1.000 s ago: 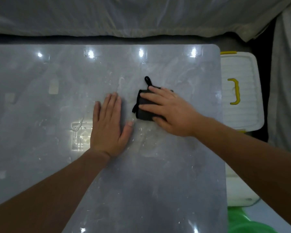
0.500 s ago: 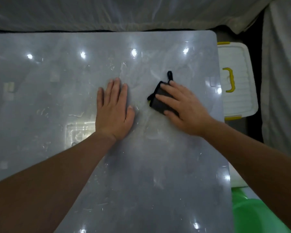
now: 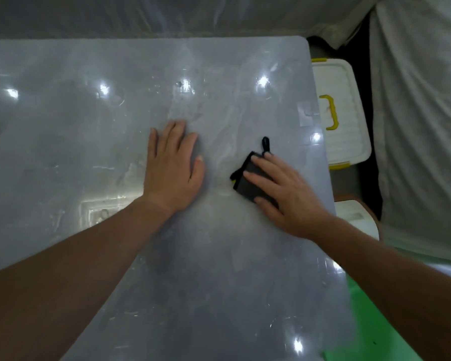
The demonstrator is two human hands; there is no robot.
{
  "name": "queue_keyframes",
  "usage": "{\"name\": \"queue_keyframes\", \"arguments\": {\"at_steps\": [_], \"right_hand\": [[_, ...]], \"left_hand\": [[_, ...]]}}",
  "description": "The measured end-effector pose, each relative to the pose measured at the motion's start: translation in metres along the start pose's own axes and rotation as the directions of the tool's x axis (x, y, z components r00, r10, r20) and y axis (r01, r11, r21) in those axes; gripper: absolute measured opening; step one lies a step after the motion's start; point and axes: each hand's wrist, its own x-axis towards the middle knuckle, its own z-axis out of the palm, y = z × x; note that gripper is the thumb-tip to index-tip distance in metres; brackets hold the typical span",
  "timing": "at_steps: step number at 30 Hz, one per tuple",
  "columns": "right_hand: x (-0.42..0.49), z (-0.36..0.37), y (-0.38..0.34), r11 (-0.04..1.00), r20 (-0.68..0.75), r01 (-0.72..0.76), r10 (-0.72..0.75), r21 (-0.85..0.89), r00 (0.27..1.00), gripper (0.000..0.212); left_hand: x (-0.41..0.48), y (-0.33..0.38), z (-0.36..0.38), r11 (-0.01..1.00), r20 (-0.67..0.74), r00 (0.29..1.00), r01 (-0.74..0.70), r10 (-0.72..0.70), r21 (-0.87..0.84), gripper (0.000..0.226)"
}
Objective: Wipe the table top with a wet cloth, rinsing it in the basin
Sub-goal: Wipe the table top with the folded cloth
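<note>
Dark cloth (image 3: 248, 179) pressed flat near the table's (image 3: 89, 126) right edge

The cloth is pinned under the right hand (image 3: 284, 191), fingers spread wide on top, nothing gripped. The left hand (image 3: 173, 165) is laid palm-down mid-table, fingers fairly close together. A white yellow-handled box (image 3: 346, 121) is seen past the right edge.

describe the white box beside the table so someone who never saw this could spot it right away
Start at the grey table top and follow its right edge toward the far end. Just past that edge, lower down, sits the white storage box. Its ribbed white lid with a yellow handle and yellow clips sets it apart from the plain white item nearer the person.
</note>
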Motion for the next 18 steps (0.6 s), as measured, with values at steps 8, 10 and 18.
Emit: {"name": "queue_keyframes", "arguments": {"at_steps": [8,10,18], "right_hand": [[0.071,-0.005,0.041,0.973,-0.227,-0.232,0.223,-0.012,0.948,0.054],[0.018,0.002,0.019,0.996,-0.165,-0.093,0.091,-0.004,0.982,0.052],[0.002,-0.012,0.048,1.0,-0.119,-0.024,0.022,-0.02,0.993,0.052]], "left_hand": [[-0.009,0.035,0.023,0.998,-0.011,0.999,0.031,-0.031,0.061,0.059],[-0.008,0.042,0.026,0.994,0.007,0.998,0.063,-0.064,0.092,0.06],[-0.006,0.046,0.026,0.982,0.019,0.997,0.071,-0.076,0.173,0.07]]}}
